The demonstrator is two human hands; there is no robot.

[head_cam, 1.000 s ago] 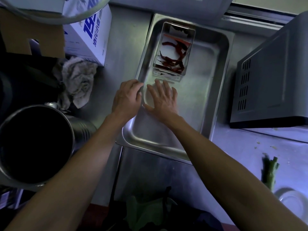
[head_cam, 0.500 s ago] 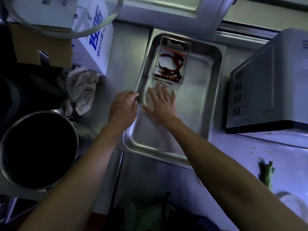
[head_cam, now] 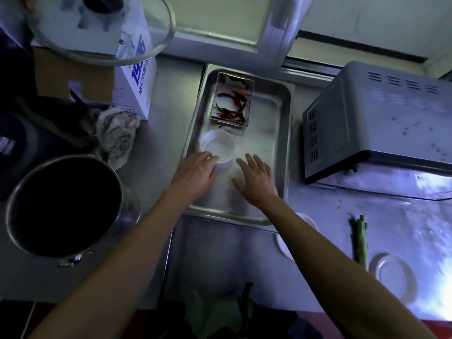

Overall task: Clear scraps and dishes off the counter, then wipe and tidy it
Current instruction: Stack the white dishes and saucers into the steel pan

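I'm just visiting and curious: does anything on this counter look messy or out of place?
Yes. A green vegetable scrap lies loose on the counter, pale crumbs dot the oven top beside it, and a crumpled rag sits left of the steel tray.
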